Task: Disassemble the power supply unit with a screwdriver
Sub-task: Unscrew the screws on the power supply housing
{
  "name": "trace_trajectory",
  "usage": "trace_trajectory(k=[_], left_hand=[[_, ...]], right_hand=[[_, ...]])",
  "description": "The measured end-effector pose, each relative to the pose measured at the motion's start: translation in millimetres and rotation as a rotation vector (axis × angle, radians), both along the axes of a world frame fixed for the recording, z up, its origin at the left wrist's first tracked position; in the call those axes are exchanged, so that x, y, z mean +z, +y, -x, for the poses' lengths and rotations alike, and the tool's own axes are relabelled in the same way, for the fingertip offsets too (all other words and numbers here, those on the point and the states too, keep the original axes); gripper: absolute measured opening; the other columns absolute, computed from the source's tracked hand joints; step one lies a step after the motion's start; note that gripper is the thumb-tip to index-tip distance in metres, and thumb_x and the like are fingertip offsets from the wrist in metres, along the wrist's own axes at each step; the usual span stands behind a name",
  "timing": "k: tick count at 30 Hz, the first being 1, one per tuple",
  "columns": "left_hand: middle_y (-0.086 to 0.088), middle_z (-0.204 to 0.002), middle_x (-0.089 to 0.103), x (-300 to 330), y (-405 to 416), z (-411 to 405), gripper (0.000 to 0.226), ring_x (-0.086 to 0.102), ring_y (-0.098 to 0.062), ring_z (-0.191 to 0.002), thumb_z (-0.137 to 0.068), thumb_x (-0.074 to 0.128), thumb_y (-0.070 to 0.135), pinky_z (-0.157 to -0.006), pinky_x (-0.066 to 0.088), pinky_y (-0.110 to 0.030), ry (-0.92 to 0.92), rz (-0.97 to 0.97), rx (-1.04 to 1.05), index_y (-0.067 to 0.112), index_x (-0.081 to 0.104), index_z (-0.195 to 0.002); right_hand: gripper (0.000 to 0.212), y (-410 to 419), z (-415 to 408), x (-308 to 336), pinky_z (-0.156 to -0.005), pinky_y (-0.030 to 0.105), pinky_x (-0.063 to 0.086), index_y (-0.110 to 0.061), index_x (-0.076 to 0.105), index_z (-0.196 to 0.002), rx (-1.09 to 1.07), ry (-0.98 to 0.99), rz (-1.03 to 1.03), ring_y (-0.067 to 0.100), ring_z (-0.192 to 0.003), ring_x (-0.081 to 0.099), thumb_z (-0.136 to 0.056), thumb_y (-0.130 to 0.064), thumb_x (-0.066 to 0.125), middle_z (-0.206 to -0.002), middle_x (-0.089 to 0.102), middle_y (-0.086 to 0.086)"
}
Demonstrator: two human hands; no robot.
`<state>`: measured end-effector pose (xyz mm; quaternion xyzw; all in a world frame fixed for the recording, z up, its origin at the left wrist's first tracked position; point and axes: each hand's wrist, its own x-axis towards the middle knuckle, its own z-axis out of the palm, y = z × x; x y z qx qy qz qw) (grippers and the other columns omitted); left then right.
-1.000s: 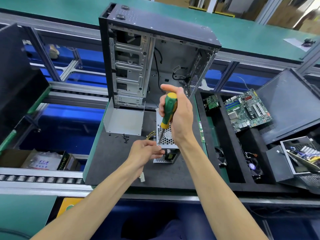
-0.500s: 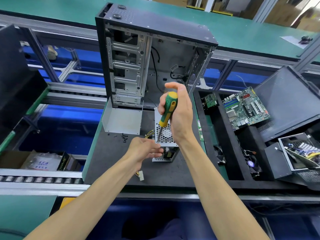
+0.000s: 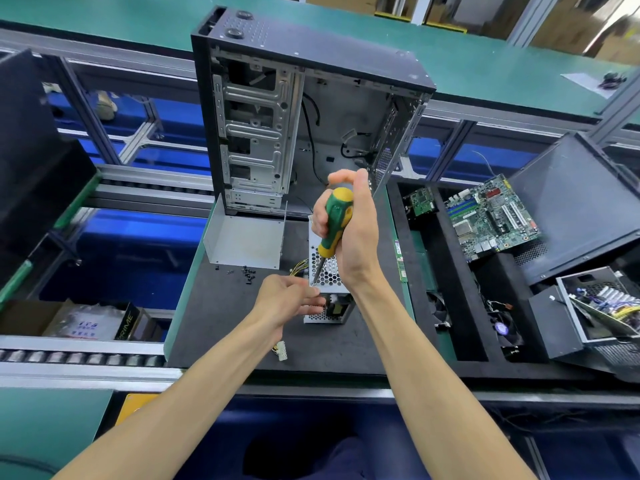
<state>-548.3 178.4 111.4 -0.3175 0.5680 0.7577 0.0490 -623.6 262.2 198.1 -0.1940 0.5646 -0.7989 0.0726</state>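
Two hands are engaged at the centre of the worktop. Right hand is wrapped around the green-and-yellow handle of the screwdriver, thumb over the top end. Left hand sits lower and to the left, fingers curled against the near-left corner of the power supply unit, apparently steadying it.

Screwdriver axis runs steeply downward, leaning from upper right to lower left. Its tip meets the perforated top face of the unit at the near-left corner, just above the left hand's fingers. Judged: a screw at that corner is being worked; the screw itself is too small to confirm.

Unit lies directly beneath both hands, its long axis running away from the person. Yellow leads exit its left side, and a white connector lies nearer the person, beside the left forearm.

Outward: loose black screws lie left of the hands, in front of a grey metal cover. Beyond stands an open computer case. Well to the right, a motherboard rests in a black tray.
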Motion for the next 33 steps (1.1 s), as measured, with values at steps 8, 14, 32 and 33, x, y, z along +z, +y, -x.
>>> trace_trajectory(k=[8,14,32,33], left_hand=[[-0.019,-0.091,0.072,-0.3,-0.3,-2.5,0.037,0.075,-0.026,-0.073,-0.084,0.074,0.001,-0.067,0.062,-0.037,0.065,0.159,-0.017,0.011,0.057,-0.115],[0.006,-0.096,0.062,-2.2,-6.5,-6.2,0.015,0.064,-0.006,-0.075,-0.083,0.075,0.026,-0.075,0.051,-0.025,0.217,0.801,-0.162,0.038,0.065,-0.085],[0.010,-0.096,0.054,-16.7,-11.8,2.4,0.005,0.052,-0.006,-0.085,-0.098,0.058,0.024,-0.076,0.041,-0.019,0.432,1.131,-0.373,0.021,0.061,-0.100],[0.012,-0.095,0.055,-15.9,-13.7,2.3,0.004,0.054,-0.003,-0.084,-0.097,0.061,0.025,-0.076,0.042,-0.018,0.435,1.118,-0.363,0.022,0.063,-0.099]], right_hand=[[0.033,0.3,4.7,-4.5,-0.050,0.025,0.042,-0.015,0.056,-0.079,-0.069,0.048,-0.051,0.013,-0.056,0.049,-0.103,-0.036,0.048,-0.068,0.054,-0.003],[0.035,-0.1,1.7,-4.9,-0.050,0.024,0.040,-0.018,0.047,-0.083,-0.131,0.020,-0.059,0.016,-0.050,0.045,-0.096,-0.050,0.052,-0.058,0.053,-0.003],[0.034,3.7,4.2,-1.7,-0.046,0.024,0.037,-0.018,0.056,-0.081,-0.180,-0.032,0.063,0.016,-0.046,0.045,-0.100,-0.046,0.048,-0.061,0.056,0.001],[0.034,4.0,4.2,-2.2,-0.046,0.024,0.037,-0.018,0.056,-0.081,-0.182,-0.039,0.064,0.016,-0.046,0.045,-0.100,-0.045,0.048,-0.061,0.056,0.001]])
